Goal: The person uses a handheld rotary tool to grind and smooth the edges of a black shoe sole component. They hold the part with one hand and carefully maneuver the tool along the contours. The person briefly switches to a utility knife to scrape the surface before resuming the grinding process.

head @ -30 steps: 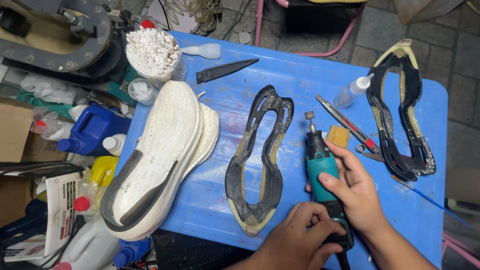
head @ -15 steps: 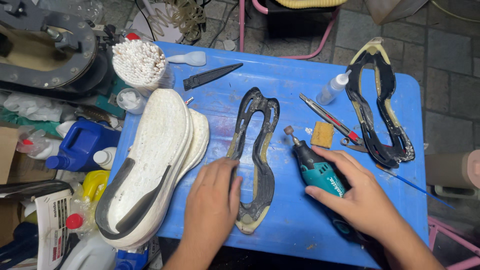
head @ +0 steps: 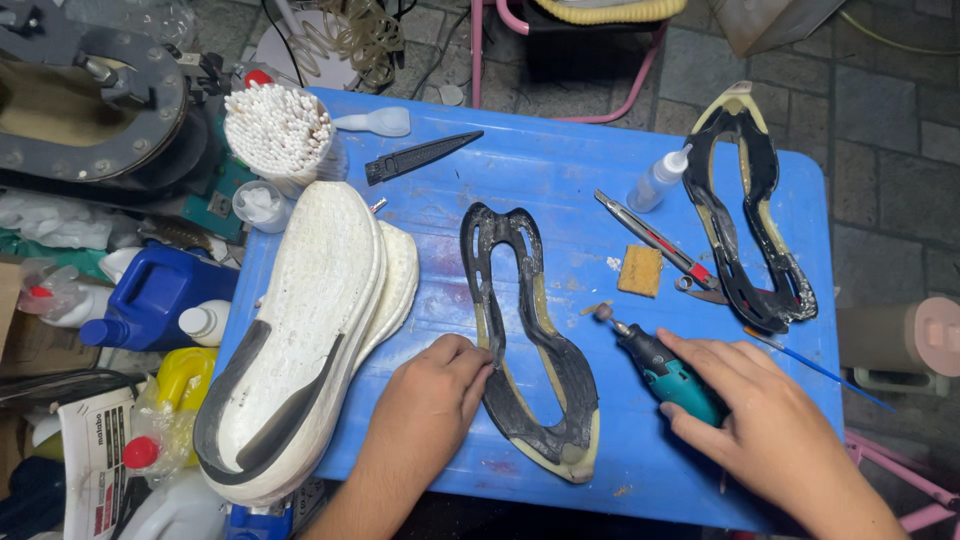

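Matt black rubber outsole (head: 535, 340), glue-streaked

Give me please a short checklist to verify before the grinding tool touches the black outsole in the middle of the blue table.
1. Left hand steadies the black outsole: ok, fingers rest on its left edge.
2. Right hand grips the teal rotary tool: ok, hand wraps the body.
3. Grinding tip is off the outsole: ok, it points at the right edge with a gap.
4. Tool is switched on: cannot tell.
5. Fingers away from the tip: ok, left fingers are on the opposite edge.
6. Yellow sponge and red-handled cutter are out of the way: ok, they lie further back on the table.
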